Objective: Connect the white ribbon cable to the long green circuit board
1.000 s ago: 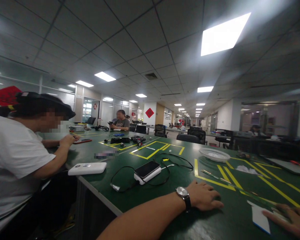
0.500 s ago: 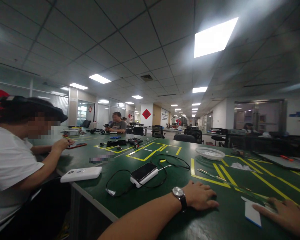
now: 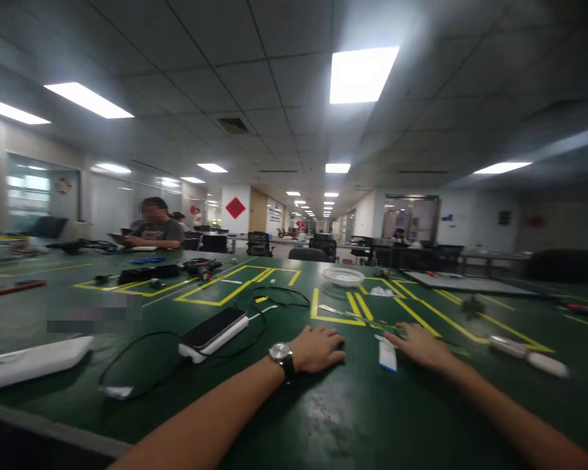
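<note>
My left hand (image 3: pixel 318 350), with a wristwatch (image 3: pixel 280 353) on its wrist, lies palm down on the green table, fingers spread and nothing in them. To the right, my right hand (image 3: pixel 420 344) also rests on the tabletop with its fingers stretched out. Its fingertips are by the top of a small white card (image 3: pixel 387 354) with a blue lower edge. A long thin strip (image 3: pixel 340 313), whose kind I cannot make out, runs from the upper left to that hand; whether they touch is unclear. Left of my hands, a dark-screened phone (image 3: pixel 215 326) lies on a white block (image 3: pixel 225 338) with a black cable.
Yellow tape (image 3: pixel 338 320) marks the table. Beyond my hands stand a white round basket (image 3: pixel 343 277) and crumpled plastic (image 3: pixel 383 292). A white case (image 3: pixel 34 362) lies at left, a white oblong item (image 3: pixel 546 365) at right. A person (image 3: pixel 157 225) sits across the table.
The view has swung to the right, so the table's contents sit further left and the near co-worker is out of frame. Both hands stay on the table in much the same poses.
</note>
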### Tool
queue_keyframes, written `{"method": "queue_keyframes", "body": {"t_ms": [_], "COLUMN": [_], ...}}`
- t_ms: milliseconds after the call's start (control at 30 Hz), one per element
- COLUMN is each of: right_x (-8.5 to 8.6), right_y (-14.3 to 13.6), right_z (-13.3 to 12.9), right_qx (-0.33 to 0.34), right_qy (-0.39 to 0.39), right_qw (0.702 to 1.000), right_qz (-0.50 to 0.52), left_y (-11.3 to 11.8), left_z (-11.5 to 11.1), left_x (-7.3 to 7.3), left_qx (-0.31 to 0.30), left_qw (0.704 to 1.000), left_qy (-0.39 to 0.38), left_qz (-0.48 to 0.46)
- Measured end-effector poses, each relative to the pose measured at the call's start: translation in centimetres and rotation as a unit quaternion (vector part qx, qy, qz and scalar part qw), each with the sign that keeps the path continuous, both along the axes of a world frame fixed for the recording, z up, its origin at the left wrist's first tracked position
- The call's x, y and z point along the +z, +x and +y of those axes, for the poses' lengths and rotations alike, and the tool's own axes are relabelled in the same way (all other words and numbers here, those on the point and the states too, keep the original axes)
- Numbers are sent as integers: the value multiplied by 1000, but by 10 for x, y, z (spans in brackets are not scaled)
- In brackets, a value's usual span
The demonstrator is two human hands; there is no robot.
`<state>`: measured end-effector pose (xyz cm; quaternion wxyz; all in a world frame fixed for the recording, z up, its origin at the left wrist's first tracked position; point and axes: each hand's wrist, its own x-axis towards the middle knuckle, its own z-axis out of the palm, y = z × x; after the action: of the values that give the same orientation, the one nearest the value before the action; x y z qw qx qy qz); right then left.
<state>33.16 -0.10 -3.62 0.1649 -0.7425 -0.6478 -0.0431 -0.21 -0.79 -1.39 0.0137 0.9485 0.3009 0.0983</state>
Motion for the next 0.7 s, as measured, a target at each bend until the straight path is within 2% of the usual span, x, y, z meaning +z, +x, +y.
{"method": "queue_keyframes", "body": {"t_ms": [100, 200, 367, 700], "right_x": [25, 35, 30, 17], "right_y": [-12, -15, -26, -30], "right_z": [-18, -27, -30, -26], "right_qx": [-11, -27, 16, 38], "right_qy": [6, 7, 13, -80], "right_qw": [1000, 1000, 1000, 996], "right_qz": [8, 10, -10, -14], "left_y": [-1, -1, -1, -2], "left_z": [3, 2, -4, -7], "left_x": [-1, 0, 4, 7], "left_qx": [-4, -6, -4, 2], "left_qw": [1000, 1000, 1000, 1000], "left_qy": [-5, -14, -15, -24], "left_qz": [2, 3, 0, 7]}}
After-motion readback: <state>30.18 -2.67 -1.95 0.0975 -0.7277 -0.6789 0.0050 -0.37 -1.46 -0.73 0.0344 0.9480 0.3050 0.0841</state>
